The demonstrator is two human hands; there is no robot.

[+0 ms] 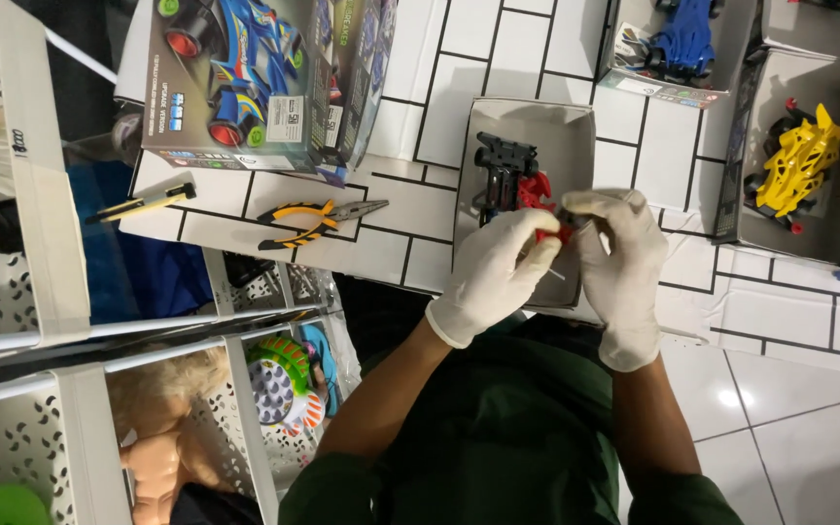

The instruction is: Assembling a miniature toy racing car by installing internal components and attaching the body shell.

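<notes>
Two gloved hands (493, 272), one pliers (318, 219), one utility knife (143, 202), three open trays (576, 126)

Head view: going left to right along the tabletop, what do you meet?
Yellow utility knife → orange-handled pliers → open grey box with the dark and red toy car chassis → yellow toy car body.

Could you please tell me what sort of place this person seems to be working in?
Probably a home hobby corner for building model cars: a boxed toy car kit, pliers on a tile-patterned table, and gloved hands working a small red part.
</notes>
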